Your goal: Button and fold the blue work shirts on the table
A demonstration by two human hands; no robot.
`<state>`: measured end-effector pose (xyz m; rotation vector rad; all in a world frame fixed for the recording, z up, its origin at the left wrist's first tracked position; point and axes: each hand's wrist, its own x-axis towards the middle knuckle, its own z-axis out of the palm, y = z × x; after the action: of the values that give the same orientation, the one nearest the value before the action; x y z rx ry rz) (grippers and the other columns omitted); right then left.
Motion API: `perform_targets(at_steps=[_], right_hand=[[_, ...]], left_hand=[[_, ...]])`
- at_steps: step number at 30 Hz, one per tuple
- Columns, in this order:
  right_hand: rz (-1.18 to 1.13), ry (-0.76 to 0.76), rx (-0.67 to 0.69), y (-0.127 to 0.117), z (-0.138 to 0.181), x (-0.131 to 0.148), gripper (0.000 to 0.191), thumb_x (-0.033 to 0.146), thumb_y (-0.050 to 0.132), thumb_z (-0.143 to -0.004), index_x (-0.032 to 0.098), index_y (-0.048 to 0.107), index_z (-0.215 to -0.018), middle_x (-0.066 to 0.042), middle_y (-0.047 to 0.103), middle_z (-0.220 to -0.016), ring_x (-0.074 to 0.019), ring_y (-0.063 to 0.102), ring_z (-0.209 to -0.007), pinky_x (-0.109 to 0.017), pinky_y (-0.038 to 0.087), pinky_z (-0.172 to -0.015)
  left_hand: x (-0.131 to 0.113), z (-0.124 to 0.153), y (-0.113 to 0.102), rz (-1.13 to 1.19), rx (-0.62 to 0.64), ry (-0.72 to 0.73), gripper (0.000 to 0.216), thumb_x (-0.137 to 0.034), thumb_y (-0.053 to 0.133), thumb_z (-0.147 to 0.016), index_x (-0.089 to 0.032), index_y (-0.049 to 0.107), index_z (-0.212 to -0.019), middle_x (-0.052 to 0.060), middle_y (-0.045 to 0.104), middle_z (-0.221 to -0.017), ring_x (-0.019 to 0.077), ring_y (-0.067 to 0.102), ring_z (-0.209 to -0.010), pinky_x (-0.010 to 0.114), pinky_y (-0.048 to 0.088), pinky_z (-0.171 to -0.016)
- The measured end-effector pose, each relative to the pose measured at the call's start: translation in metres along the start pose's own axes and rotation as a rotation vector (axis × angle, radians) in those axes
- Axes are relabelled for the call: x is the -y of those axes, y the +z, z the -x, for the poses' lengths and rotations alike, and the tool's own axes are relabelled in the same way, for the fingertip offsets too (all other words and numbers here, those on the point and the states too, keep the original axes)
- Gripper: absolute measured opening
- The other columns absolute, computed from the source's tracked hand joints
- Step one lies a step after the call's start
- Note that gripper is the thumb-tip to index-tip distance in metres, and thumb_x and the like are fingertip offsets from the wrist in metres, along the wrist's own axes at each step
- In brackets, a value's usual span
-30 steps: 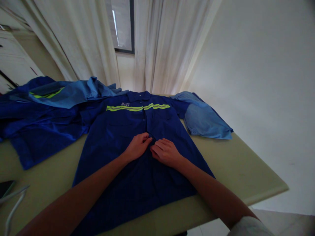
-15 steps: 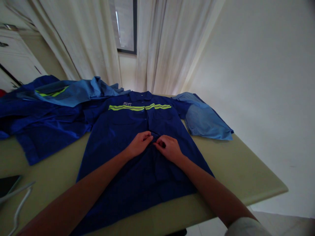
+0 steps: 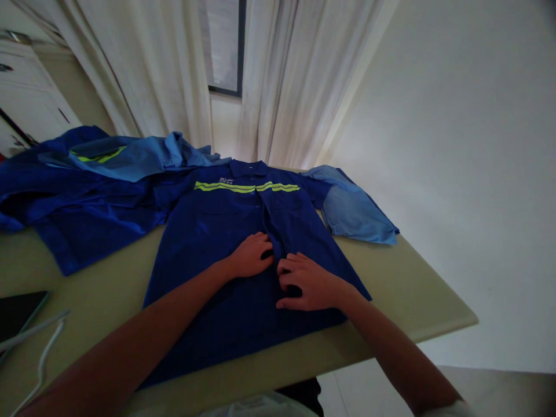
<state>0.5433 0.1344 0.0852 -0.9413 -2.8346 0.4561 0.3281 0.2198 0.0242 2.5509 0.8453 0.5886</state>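
Observation:
A dark blue short-sleeved work shirt lies front up on the table, its collar at the far end. A yellow-green reflective band crosses its chest, and small pale lettering sits above the band on the left. My left hand rests on the shirt just left of the front opening, fingers bent and thumb apart from them. Just right of the opening is my right hand, its fingers curled loosely with a wide gap to the thumb. The placket between the hands stands partly raised and folded. Buttons near the hands are hidden.
More dark blue clothing is heaped at the left, with a light blue garment on top. Another light blue garment lies by the right sleeve. A dark flat device and a white cable lie at the table's left.
My fingers have loosened from a close pinch at the shirt front. The right hand has moved down and spread its thumb. The shirt's lower front lies smoother, and the view has shifted slightly.

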Motion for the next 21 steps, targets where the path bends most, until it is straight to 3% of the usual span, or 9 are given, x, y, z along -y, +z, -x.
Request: perform_targets(at_steps=[5, 10, 12, 17, 21], right_hand=[[-0.294, 0.065, -0.170, 0.025, 0.021, -0.004, 0.040, 0.052, 0.063, -0.102, 0.021, 0.055, -0.079, 0.000, 0.062, -0.084, -0.0176, 0.058, -0.083, -0.038, 0.040, -0.097], [-0.361, 0.046, -0.294, 0.030, 0.019, -0.010, 0.055, 0.058, 0.029, -0.112, 0.022, 0.045, -0.073, 0.001, 0.052, -0.072, -0.0168, 0.049, -0.071, -0.035, 0.041, -0.083], [-0.378, 0.031, -0.332, 0.030, 0.018, -0.010, 0.056, 0.058, 0.025, -0.112, 0.022, 0.045, -0.074, 0.001, 0.052, -0.071, -0.0172, 0.049, -0.072, -0.035, 0.042, -0.082], [-0.361, -0.005, -0.362, 0.029, 0.022, -0.010, 0.045, 0.058, 0.056, -0.104, 0.021, 0.057, -0.078, 0.000, 0.062, -0.079, -0.0170, 0.059, -0.078, -0.037, 0.043, -0.092], [-0.236, 0.006, -0.310, 0.028, 0.027, -0.003, 0.034, 0.052, 0.077, -0.092, 0.021, 0.065, -0.089, -0.002, 0.069, -0.092, -0.0203, 0.065, -0.095, -0.041, 0.040, -0.105]], left_hand=[[-0.003, 0.006, 0.002, -0.148, 0.003, 0.102, 0.018, -0.036, 0.062, -0.097, -0.023, 0.072, -0.103, 0.010, 0.064, -0.112, 0.0279, 0.058, -0.104, 0.042, 0.044, -0.092], [-0.020, 0.012, -0.005, -0.139, 0.002, 0.248, 0.028, -0.035, 0.051, -0.103, -0.021, 0.072, -0.092, 0.010, 0.066, -0.104, 0.0254, 0.057, -0.105, 0.041, 0.041, -0.096], [-0.032, 0.015, -0.004, -0.064, 0.009, 0.228, 0.035, -0.033, 0.044, -0.105, -0.021, 0.070, -0.085, 0.008, 0.066, -0.097, 0.0227, 0.058, -0.098, 0.038, 0.042, -0.092], [-0.054, 0.023, 0.011, 0.266, 0.060, -0.051, 0.040, -0.037, 0.042, -0.105, -0.020, 0.062, -0.076, 0.002, 0.063, -0.080, 0.0171, 0.059, -0.076, 0.032, 0.045, -0.075], [-0.056, 0.027, 0.017, 0.274, -0.121, -0.114, 0.034, -0.034, 0.044, -0.102, -0.021, 0.056, -0.074, 0.002, 0.061, -0.082, 0.0186, 0.058, -0.080, 0.033, 0.044, -0.079]])
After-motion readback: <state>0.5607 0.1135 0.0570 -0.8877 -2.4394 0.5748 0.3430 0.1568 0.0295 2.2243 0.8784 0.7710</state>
